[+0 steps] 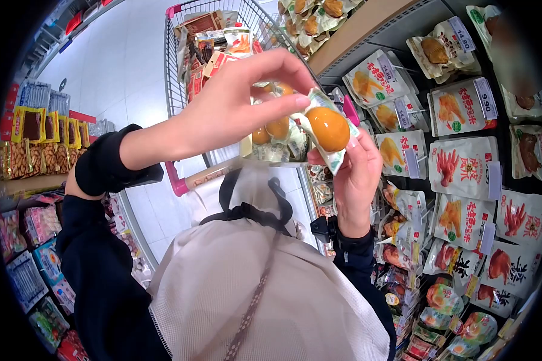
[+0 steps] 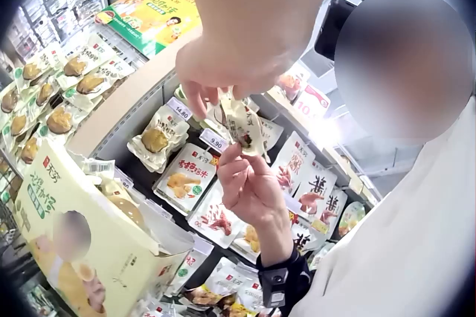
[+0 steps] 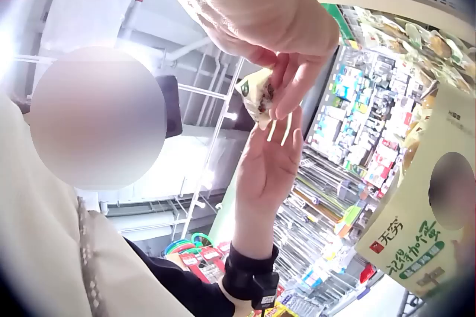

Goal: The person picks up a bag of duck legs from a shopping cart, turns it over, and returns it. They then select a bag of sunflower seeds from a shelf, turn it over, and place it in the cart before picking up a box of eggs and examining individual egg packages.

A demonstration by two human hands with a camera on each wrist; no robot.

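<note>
A small sealed packet with a glossy brown egg (image 1: 329,129) showing through its clear face is held up between both hands. My left hand (image 1: 247,99) pinches its upper left edge between thumb and fingers. The right hand (image 1: 358,171) grips the lower right edge with thumb and fingertips. In the left wrist view the packet's printed back (image 2: 244,125) faces the camera, with the right hand (image 2: 253,187) below it. Right under the packet stands an open pale yellow carton (image 2: 89,239) of similar egg packets (image 1: 277,127), partly hidden behind the left hand in the head view.
A grey wire shopping cart (image 1: 177,78) with pink corners, loaded with packaged food, stands ahead. Hanging snack pouches (image 1: 464,162) with price tags fill the rack at right. Another shelf of packets (image 1: 42,135) lines the left, beyond white floor tiles (image 1: 123,78).
</note>
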